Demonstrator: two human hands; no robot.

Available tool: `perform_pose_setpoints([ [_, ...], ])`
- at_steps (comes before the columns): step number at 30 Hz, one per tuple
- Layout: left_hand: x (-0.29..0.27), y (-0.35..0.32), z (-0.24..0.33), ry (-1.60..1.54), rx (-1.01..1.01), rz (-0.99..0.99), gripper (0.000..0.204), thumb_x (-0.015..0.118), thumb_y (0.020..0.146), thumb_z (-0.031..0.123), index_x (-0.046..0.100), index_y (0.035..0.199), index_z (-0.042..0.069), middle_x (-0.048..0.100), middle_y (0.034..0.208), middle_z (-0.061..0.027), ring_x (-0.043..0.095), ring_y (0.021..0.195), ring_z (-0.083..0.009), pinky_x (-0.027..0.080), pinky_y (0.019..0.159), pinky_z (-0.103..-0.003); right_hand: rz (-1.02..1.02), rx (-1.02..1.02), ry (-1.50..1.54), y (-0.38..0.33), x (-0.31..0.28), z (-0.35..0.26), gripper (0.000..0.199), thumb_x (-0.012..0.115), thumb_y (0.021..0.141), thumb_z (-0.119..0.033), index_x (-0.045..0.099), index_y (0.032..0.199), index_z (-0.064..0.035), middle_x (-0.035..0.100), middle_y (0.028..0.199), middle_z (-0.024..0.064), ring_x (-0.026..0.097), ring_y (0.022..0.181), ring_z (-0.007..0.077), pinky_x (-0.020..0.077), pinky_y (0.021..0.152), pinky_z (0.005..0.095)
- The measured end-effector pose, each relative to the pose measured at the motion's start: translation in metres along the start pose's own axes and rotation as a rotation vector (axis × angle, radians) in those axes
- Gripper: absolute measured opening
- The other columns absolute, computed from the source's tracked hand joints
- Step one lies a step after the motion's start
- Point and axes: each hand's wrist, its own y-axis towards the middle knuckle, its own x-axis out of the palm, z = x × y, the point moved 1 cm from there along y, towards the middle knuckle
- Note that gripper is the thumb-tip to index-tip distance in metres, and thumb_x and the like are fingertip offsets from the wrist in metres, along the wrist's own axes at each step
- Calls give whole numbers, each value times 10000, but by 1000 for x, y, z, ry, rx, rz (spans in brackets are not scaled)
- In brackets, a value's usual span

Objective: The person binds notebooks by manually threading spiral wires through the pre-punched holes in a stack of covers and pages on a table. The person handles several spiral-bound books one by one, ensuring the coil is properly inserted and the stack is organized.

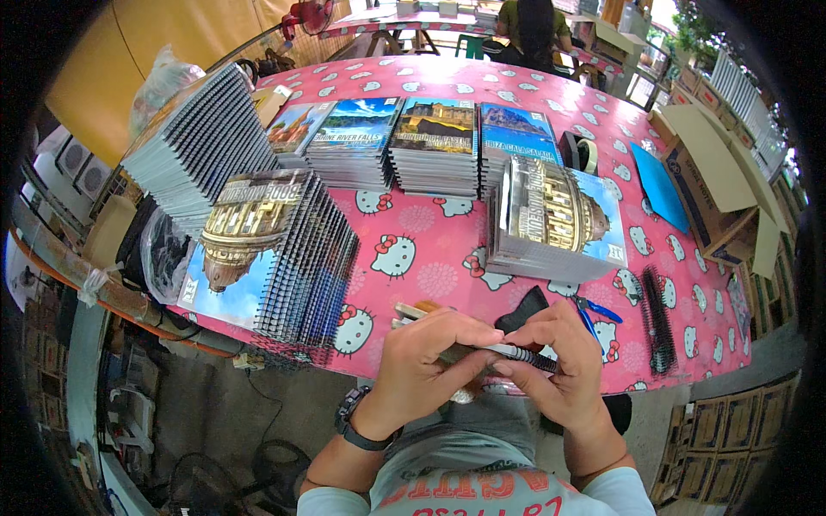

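At the table's near edge, both my hands hold a thin notebook (pixel 513 351) with a black spiral binding, seen nearly edge-on. My left hand (pixel 434 351), with a dark watch on its wrist, grips the notebook's left part. Fingers and thumb of my right hand (pixel 557 357) pinch the end with the black coil; the fingertips hide part of it. Just beyond the hands lie a dark flat piece (pixel 523 307) and blue-handled pliers (pixel 595 316). A bundle of black spiral coils (pixel 658 322) rests farther right.
A pink patterned cloth covers the table (pixel 416 249). Spiral notebooks form a front-left stack (pixel 249 241), a tall back-left stack (pixel 194 142), a back row (pixel 434 150) and a right stack (pixel 559 215). Tape (pixel 588 156), a blue sheet (pixel 660 187) and a carton (pixel 710 193) stand right. Someone (pixel 533 30) sits beyond.
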Motion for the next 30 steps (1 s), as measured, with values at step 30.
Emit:
perform_pose_setpoints([
  [30,-99,-5,97,650,207,377,404,704,707,100,547,1067,2,584,895,-116,567,841,-252,451,759,-350,88,-815,-390,121,25,-121,340,676,739,-250,603,1005,-51,577,921,108,517,863,297,403,769,383],
])
